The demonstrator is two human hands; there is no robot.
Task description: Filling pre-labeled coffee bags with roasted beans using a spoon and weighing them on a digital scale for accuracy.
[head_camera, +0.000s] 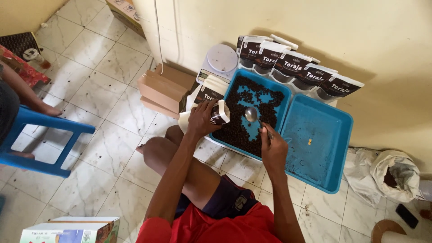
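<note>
The pouch (pixel 219 112) in the left hand (pixel 201 119) is a small stand-up bag, dark brown in front with a white top edge. It is tilted, with its open mouth turned toward the blue tray (pixel 275 88) of dark coffee beans (pixel 238 130), right over the tray's left rim. The left fingers are wrapped around the pouch and grip it. The right hand (pixel 273 148) is closed around the handle of a metal spoon (pixel 252 115), and the spoon bowl is above the beans, just beside the pouch mouth. It is hard to see if beans lie in the spoon. A second blue tray (pixel 335 135) stands to the right, almost bare. A row of filled pouches (pixel 297 67) leans on the wall behind. The spoon handle is mostly hidden inside the fist. A white sack (pixel 391 173) lies at the right, and its contents are hard to make out.
</note>
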